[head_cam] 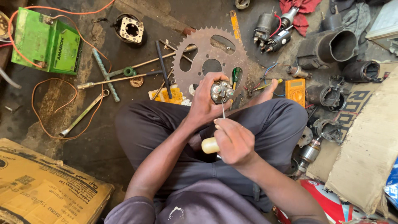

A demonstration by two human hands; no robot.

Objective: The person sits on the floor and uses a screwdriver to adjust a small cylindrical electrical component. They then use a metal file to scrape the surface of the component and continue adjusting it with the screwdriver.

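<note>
My left hand [205, 101] grips a small round metal part with screw terminals [222, 91], held up above my lap. My right hand [233, 142] holds a screwdriver with a pale yellow handle [210, 145]; its thin shaft [223, 111] points up to the underside of the metal part. I sit cross-legged on the floor in dark trousers. A large rusty toothed sprocket [207, 56] lies on the floor just beyond my hands.
A green battery with orange wires [45, 41] sits far left. T-handle wrenches and spanners [124, 76] lie on the floor. A yellow multimeter [295, 91], starter motors [273, 29], metal housings [331, 45] and cardboard [369, 141] crowd the right. A cardboard box [41, 191] lies lower left.
</note>
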